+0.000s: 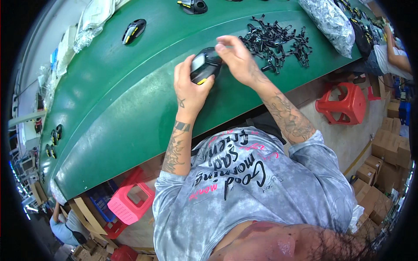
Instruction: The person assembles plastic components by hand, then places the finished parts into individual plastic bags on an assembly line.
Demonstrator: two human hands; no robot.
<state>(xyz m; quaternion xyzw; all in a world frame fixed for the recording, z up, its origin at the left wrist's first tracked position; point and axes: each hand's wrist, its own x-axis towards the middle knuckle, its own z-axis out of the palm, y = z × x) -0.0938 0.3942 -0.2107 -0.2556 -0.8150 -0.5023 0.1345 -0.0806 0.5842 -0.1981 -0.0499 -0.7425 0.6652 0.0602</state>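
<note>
My left hand [190, 89] is wrapped round a black handheld device [210, 62] with a grey window and a yellow strip, held tilted above the green table. At its upper right end is my right hand [238, 61], fingers bent and thumb drawn in close to them, a little blurred by motion. Whatever lies between those fingertips is too small or hidden to make out. Just right of that hand lies a loose pile of small black plastic clips [276, 43].
Similar devices lie further off: one black and yellow device [134, 31] at the far left, another device [193, 6] at the far edge. A clear plastic bag [328, 26] rests beyond the clips. Red stool [344, 104] and pink stool [130, 203] stand below the green table [117, 126]. Co-workers appear at both sides.
</note>
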